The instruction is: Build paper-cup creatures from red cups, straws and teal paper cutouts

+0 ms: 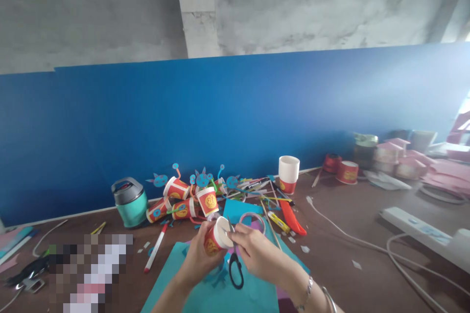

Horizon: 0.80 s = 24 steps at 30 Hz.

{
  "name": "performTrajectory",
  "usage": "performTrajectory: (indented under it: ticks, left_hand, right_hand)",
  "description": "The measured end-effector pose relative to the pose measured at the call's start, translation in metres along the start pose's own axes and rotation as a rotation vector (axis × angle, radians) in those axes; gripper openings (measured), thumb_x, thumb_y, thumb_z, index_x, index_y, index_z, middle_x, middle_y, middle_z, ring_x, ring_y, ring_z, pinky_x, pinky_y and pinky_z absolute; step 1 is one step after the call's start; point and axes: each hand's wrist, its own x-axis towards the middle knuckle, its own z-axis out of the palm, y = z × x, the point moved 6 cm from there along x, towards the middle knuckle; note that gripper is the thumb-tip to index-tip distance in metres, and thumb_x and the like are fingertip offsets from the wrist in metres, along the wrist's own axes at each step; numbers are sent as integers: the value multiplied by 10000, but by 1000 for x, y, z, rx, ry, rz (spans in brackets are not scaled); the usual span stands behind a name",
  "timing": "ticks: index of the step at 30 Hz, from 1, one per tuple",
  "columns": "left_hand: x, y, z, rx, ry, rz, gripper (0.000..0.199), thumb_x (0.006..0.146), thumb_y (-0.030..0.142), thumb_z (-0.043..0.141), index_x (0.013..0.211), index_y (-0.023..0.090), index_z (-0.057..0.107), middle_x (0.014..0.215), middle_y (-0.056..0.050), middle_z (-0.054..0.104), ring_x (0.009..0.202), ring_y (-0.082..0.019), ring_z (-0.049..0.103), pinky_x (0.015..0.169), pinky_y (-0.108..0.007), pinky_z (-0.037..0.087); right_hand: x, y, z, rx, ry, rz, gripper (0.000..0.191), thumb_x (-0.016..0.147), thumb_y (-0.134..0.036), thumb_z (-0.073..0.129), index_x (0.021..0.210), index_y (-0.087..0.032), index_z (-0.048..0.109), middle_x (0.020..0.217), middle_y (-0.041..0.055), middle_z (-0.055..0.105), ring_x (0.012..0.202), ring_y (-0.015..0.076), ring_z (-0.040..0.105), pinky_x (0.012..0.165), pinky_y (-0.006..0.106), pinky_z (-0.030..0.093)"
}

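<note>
My left hand is wrapped round a small red and white paper cup with a gold emblem, tilted so its white round end faces up and right. In my right hand is a pair of scissors, gripped near the blades, with the black handle loop hanging below the fingers. The blades are at the cup's white end; whether they pierce it I cannot tell. Beneath both hands lies turquoise paper, with blue cut pieces on it partly hidden by the left hand.
Behind are decorated red cups, a teal lidded container, stacked white cups and a roll of tape. A marker lies left. To the right are a red-handled tool, a yellow tube and a power strip with cables.
</note>
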Motion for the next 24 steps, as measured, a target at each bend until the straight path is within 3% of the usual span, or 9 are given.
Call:
performTrajectory:
  ticks: [7, 13, 17, 20, 24]
  left_hand:
    - [1, -6, 1, 89, 26, 24, 460, 714, 279, 684, 1137, 201, 520, 1044, -81, 667, 921, -235, 657, 801, -334, 551]
    - [-2, -2, 9, 86, -28, 53, 406, 727, 261, 670, 1110, 194, 555, 1020, -90, 660, 918, -246, 643, 811, -354, 532]
    - [-3, 1, 9, 110, -11, 50, 454, 688, 234, 691, 1121, 214, 558, 1034, -83, 663, 934, -259, 638, 820, -360, 524]
    - [-3, -2, 2, 137, 77, 63, 467, 638, 230, 721, 1086, 239, 590, 1033, -82, 674, 960, -289, 633, 854, -389, 508]
    - [-3, -23, -27, 176, 382, -116, 468, 637, 307, 730, 1064, 202, 570, 999, -89, 667, 921, -306, 639, 808, -420, 516]
  right_hand:
    - [9, 20, 9, 262, 45, 172, 437, 740, 10, 424, 1032, -158, 702, 876, 59, 660, 766, 165, 604, 710, 246, 475]
    - [2, 9, 6, 26, 15, 37, 530, 752, 6, 424, 1200, -201, 617, 1047, 96, 613, 967, 204, 585, 838, 284, 456]
    - [3, 13, -1, 95, 9, 91, 491, 760, -12, 419, 1144, -195, 665, 975, 80, 638, 898, 185, 599, 796, 263, 458]
    - [6, 24, -2, 250, -38, 156, 469, 733, -32, 438, 1092, -186, 698, 821, 33, 643, 726, 144, 585, 654, 223, 449]
    - [6, 44, 3, 345, -90, 303, 465, 717, -65, 457, 1111, -158, 686, 675, -12, 595, 549, 105, 513, 509, 198, 393]
